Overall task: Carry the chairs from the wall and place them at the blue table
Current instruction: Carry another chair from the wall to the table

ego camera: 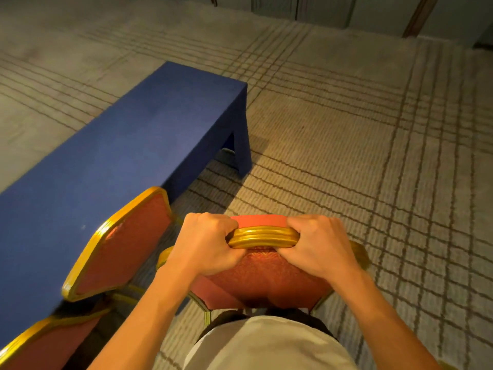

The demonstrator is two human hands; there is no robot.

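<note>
- left hand (206, 243) and right hand (318, 245) both curl tight over the gold top rail of a red chair (262, 276), right in front of the person.
- blue table (112, 153) stretches ahead on the left (long side facing the chairs).
- second red chair (120, 245) already touches its edge, just beside the held one.
- a third chair's back (40, 343) shows at the lower left corner, on the striped carpet (373, 169).

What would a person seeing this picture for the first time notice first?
Probably the left hand and right hand at bottom centre, gripping the gold top rail of a red chair. Then the long blue table along the left, with another red chair beside it.
</note>
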